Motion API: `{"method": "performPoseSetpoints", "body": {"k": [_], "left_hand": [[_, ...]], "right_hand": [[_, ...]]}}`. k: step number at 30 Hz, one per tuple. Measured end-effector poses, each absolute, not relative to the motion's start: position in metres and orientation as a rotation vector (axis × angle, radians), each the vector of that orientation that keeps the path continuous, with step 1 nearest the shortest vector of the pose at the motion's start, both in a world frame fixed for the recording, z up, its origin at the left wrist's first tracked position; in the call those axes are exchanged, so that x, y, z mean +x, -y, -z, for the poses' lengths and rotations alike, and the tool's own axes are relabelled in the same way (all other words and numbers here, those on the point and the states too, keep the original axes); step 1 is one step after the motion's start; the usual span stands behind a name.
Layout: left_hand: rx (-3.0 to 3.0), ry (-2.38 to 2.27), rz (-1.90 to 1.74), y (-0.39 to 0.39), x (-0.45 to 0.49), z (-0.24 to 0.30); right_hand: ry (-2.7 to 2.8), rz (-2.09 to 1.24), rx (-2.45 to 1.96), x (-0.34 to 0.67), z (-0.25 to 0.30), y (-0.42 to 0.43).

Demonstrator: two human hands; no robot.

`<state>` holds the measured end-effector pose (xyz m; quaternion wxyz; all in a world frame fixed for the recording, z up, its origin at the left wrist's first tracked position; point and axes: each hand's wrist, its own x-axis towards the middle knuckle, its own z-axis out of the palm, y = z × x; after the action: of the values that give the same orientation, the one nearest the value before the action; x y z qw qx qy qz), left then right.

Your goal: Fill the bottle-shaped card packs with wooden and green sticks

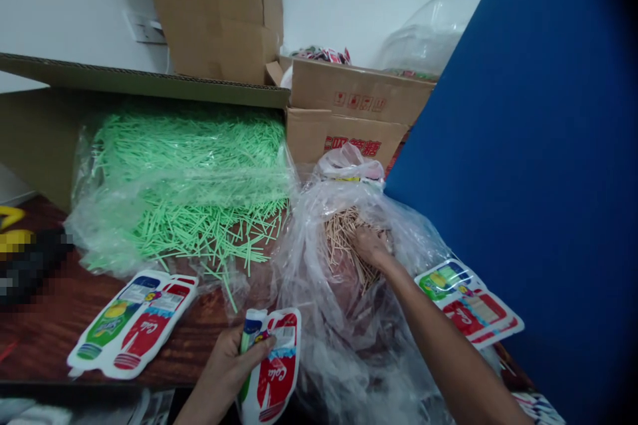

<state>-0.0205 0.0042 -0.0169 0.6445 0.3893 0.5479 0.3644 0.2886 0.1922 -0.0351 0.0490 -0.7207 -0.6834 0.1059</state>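
Note:
My left hand (236, 360), near the front edge, is closed around a bottle-shaped printed pouch (279, 362) with a red "Cola" half and a green half. Its thumb presses on the front. Inside an opened clear plastic bag (314, 265), my right hand (369, 246) reaches among thin brown sticks (340, 229); its fingertips are hidden there. More pouches of the same print (142, 325) lie flat at the left. Another small stack of pouches (468, 305) lies right of the bag, partly behind my right forearm.
Green thin sticks (199, 146) spill from a clear bag in an open cardboard box (149, 83). Behind stand a tall carton (214, 13) and a carton with red print (359, 89). A blue panel (508, 179) borders the right. A black and yellow object (30, 259) lies far left.

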Motion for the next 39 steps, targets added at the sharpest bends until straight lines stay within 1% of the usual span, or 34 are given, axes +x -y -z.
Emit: {"method": "performPoseSetpoints", "body": {"k": [5,11,15,19,25,39], "left_hand": [[0.829,-1.274,-0.852,-0.002,-0.026,0.018],[0.780,-1.243,-0.871,-0.002,-0.024,0.011],[0.768,-1.206,-0.880,-0.002,-0.020,0.008],[0.774,-1.227,-0.888,-0.001,-0.019,0.009],[0.817,-1.247,-0.868,0.002,-0.021,0.013],[0.783,-1.243,-0.853,0.000,-0.012,0.004]], "right_hand": [[1.850,-0.508,-2.013,0.303,0.039,-0.185],[1.601,-0.727,-1.616,0.308,0.037,-0.178],[1.459,-0.911,-1.443,0.292,0.034,-0.162],[1.365,-1.043,-1.327,0.264,0.042,-0.132],[1.352,-1.091,-1.274,0.244,0.060,-0.102],[1.220,-1.104,-1.201,0.245,0.070,-0.096]]}}
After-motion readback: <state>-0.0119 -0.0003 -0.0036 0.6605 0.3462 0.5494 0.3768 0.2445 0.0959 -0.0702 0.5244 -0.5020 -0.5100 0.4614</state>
